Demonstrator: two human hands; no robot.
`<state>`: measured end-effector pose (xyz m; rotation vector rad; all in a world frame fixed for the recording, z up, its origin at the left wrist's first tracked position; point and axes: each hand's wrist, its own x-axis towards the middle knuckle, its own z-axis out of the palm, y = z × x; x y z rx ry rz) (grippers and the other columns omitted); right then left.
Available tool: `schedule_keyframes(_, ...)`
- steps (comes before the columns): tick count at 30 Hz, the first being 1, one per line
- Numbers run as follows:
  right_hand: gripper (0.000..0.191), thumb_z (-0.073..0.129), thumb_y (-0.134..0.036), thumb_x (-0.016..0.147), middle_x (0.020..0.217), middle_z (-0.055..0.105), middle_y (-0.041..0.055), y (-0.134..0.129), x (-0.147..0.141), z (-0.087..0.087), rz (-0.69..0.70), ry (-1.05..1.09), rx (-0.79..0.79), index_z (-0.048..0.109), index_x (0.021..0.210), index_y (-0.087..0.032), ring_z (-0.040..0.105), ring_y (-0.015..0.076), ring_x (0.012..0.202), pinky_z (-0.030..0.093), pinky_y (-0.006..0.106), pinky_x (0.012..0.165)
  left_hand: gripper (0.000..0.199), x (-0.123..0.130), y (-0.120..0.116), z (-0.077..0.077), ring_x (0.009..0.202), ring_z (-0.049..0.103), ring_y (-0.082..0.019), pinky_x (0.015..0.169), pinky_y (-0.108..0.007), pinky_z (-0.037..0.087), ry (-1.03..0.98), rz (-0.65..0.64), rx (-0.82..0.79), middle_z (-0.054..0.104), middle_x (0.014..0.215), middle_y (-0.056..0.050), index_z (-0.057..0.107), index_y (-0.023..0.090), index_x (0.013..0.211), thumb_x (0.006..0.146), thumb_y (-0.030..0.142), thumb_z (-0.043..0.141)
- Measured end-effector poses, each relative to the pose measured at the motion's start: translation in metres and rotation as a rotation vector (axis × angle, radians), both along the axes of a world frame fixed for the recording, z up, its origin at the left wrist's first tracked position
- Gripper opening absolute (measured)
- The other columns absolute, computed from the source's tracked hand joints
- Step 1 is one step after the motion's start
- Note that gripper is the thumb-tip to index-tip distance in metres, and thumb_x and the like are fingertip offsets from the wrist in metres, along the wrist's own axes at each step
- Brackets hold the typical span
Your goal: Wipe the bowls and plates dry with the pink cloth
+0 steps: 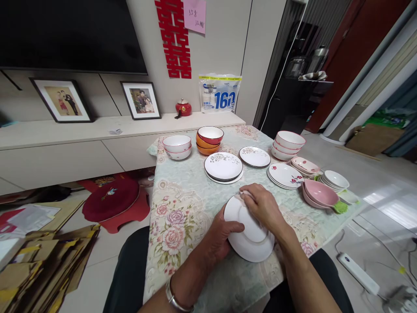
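A white plate (249,243) is tilted up over the near part of the table, its underside with the foot ring facing me. My left hand (224,230) grips its left edge, thumb across the underside and fingers hidden behind. At the upper rim my right hand (260,204) presses with bent fingers; a scrap of white cloth (245,192) shows under them, mostly covered. Just beyond are a stack of plates with a floral print (223,166), another dark-rimmed pair (255,156) and white plates with red flowers (285,175).
On the flowered tablecloth (176,234) stand white bowls (177,144), red and orange bowls (209,139), stacked pink-rimmed bowls (288,144), pink leaf-handled dishes (321,193) and small white dishes (335,179). A red stool (114,202) and flattened cardboard (58,261) are at left; a power strip (358,273) lies right.
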<state>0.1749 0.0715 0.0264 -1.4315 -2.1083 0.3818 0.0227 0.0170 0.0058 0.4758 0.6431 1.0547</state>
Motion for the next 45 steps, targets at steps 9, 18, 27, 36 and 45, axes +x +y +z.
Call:
schedule_keyframes(9, 0.019, 0.053, -0.019, 0.092, 0.103, 0.07, 0.005, -0.002, -0.004, 0.006, 0.183, 0.059, -0.029, 0.068, 0.103, -0.022, 0.059, 0.0211, 0.1, 0.044, 0.035, 0.09, 0.056, -0.001, 0.0, 0.001, 0.087, 0.065, -0.024, 0.076, -0.033, 0.048, 0.014, -0.005, -0.001, 0.073, 0.094, -0.006, 0.066, 0.016, 0.107, 0.053, 0.003, 0.068)
schedule_keyframes(18, 0.024, 0.049, -0.026, 0.091, 0.098, 0.072, 0.0068, 0.016, 0.034, -0.014, -0.131, -0.092, -0.164, 0.07, 0.098, -0.02, 0.064, 0.0217, 0.09, 0.043, 0.032, 0.078, 0.07, -0.002, 0.002, -0.002, 0.101, 0.065, -0.031, 0.088, -0.04, 0.049, 0.001, 0.102, -0.027, 0.073, 0.109, -0.013, 0.062, 0.014, 0.123, 0.056, 0.011, 0.079)
schedule_keyframes(27, 0.021, 0.049, -0.021, 0.094, 0.103, 0.068, 0.0075, 0.003, 0.001, -0.002, 0.045, -0.031, -0.001, 0.067, 0.104, -0.019, 0.058, 0.0232, 0.1, 0.043, 0.036, 0.089, 0.07, 0.001, 0.0, 0.0, 0.098, 0.065, -0.028, 0.083, -0.037, 0.049, -0.021, 0.035, -0.007, 0.073, 0.105, -0.01, 0.061, 0.017, 0.121, 0.054, 0.007, 0.077)
schedule_keyframes(36, 0.019, 0.053, -0.019, 0.094, 0.105, 0.07, 0.0037, -0.009, -0.014, 0.012, 0.354, 0.021, 0.01, 0.067, 0.105, -0.024, 0.057, 0.0212, 0.102, 0.043, 0.036, 0.092, 0.052, 0.003, 0.0, 0.002, 0.08, 0.063, -0.021, 0.073, -0.031, 0.046, 0.01, 0.036, 0.009, 0.07, 0.085, -0.002, 0.065, 0.018, 0.102, 0.052, 0.003, 0.071)
schedule_keyframes(45, 0.026, 0.046, -0.029, 0.095, 0.1, 0.071, 0.0074, 0.015, 0.033, -0.011, -0.106, -0.043, -0.176, 0.07, 0.101, -0.019, 0.063, 0.0235, 0.092, 0.045, 0.035, 0.08, 0.07, -0.002, 0.002, -0.001, 0.102, 0.064, -0.032, 0.087, -0.04, 0.048, 0.007, 0.094, -0.037, 0.073, 0.108, -0.012, 0.063, 0.015, 0.122, 0.053, 0.011, 0.079)
